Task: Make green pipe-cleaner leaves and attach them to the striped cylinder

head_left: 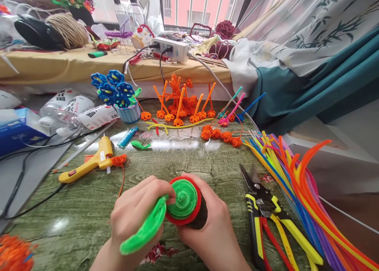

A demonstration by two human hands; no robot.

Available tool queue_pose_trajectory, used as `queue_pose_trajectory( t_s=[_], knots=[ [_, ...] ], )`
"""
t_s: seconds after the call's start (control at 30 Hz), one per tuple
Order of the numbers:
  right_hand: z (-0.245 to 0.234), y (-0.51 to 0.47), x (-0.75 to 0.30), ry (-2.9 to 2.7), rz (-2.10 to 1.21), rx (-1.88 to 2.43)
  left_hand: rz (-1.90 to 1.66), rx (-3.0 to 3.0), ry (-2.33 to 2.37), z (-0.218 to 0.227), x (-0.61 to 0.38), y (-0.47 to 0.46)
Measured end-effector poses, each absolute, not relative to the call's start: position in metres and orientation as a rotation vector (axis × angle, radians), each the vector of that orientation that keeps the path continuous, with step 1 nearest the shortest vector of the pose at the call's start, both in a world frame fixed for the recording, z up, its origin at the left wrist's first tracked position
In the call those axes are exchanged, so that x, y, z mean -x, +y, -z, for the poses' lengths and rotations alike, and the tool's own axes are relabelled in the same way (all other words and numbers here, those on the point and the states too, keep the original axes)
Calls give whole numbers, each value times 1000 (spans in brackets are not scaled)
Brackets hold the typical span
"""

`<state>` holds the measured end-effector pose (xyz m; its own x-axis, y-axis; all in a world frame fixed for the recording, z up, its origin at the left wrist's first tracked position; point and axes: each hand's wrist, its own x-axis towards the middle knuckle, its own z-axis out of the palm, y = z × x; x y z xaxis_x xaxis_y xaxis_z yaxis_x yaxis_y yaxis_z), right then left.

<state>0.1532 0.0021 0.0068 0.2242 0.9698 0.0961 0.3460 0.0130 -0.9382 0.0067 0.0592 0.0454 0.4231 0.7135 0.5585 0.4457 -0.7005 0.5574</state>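
My right hand is wrapped round a dark cylinder whose end carries a green pipe-cleaner spiral ringed in red. My left hand pinches the loose end of the green pipe cleaner against the spiral's edge, and its free tail runs down across my left palm. Both hands are closed, low in the middle of the view, over a green wood-grain table.
Yellow-handled pliers and a fan of coloured pipe cleaners lie to the right. A yellow glue gun, a blue lighter and cables lie at left. Orange pipe-cleaner flowers and blue flowers in a cup stand behind.
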Motion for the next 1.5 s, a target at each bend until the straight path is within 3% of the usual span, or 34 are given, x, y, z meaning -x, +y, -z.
queue_pose_trajectory(
  t_s=[0.83, 1.5],
  knots=[
    [-7, 1, -151, -1267, -809, 1502, -1230, -2473, 811, -40, -6, 60],
    [-11, 3, -151, -1281, -787, 1497, -1063, -2657, 817, -38, -7, 58]
  ],
)
